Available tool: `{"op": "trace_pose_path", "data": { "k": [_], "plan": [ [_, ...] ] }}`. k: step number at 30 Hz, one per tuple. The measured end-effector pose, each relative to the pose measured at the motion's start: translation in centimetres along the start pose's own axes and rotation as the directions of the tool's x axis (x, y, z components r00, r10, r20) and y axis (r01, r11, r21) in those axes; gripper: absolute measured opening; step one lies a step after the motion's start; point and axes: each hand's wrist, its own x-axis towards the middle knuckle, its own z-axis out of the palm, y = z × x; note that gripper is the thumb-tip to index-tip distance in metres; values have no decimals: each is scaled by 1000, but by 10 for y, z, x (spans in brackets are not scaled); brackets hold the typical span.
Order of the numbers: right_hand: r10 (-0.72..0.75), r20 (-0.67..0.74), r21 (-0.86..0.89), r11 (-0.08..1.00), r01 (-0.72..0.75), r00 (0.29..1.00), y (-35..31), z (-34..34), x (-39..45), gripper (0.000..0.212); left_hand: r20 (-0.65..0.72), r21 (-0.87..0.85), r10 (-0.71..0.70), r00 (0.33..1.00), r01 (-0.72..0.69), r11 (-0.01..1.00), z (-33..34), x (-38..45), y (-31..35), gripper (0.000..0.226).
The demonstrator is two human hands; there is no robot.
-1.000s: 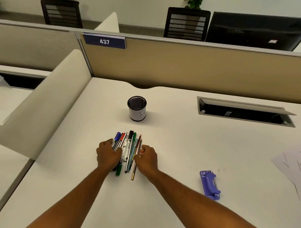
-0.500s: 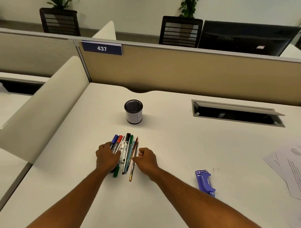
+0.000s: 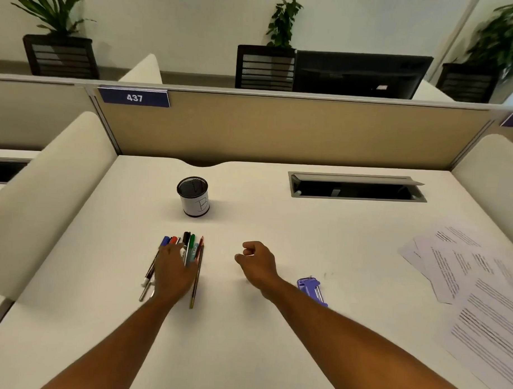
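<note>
A bunch of coloured pens, markers and pencils [image 3: 193,246] lies on the white desk [image 3: 244,339], in front of a black mesh pen cup [image 3: 194,204] with a white label marked "B". My left hand [image 3: 174,274] rests on top of the bunch, fingers pointing forward over it; pen ends stick out on its left and right. My right hand [image 3: 258,264] hovers to the right of the pens, apart from them, fingers curled, holding nothing.
A purple hole punch [image 3: 310,288] lies beside my right forearm. Printed sheets [image 3: 478,289] lie spread at the right edge. A grey cable hatch [image 3: 357,190] stands open at the back right. A beige partition [image 3: 280,131] and curved white side dividers [image 3: 46,192] enclose the desk.
My right hand has left the pens and moved right. My left hand has slid from the bunch's left side onto its top. The camera has tilted up.
</note>
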Motion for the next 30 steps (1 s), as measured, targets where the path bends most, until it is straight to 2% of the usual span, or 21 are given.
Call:
{"op": "trace_pose_path", "data": {
  "k": [3,7,11,15,20,25,30],
  "plan": [
    [-15,-83,39,999,19,996,7,-35,-1,33,56,22,78,995,-80,997,17,-3,21,55],
    [-92,-303,-61,995,77,949,26,-96,-2,22,94,-42,126,988,-122,992,42,-9,58,58],
    [-88,-453,-134,991,30,887,56,-170,0,18,149,-73,178,973,-168,983,71,-15,103,56],
    [-76,-546,-259,963,-82,835,102,-244,-2,20,188,-80,217,958,-205,975,107,-29,149,55],
    [-51,-593,-389,892,-230,804,163,-326,-12,24,265,-100,250,931,-231,968,161,-53,213,54],
    [-162,-607,-524,818,-239,778,214,-387,-17,33,328,-109,311,892,-291,950,210,-75,260,55],
    [-179,-527,-667,694,-273,831,245,-420,-10,56,384,-87,306,872,-295,951,246,-98,280,60]
  ]
}}
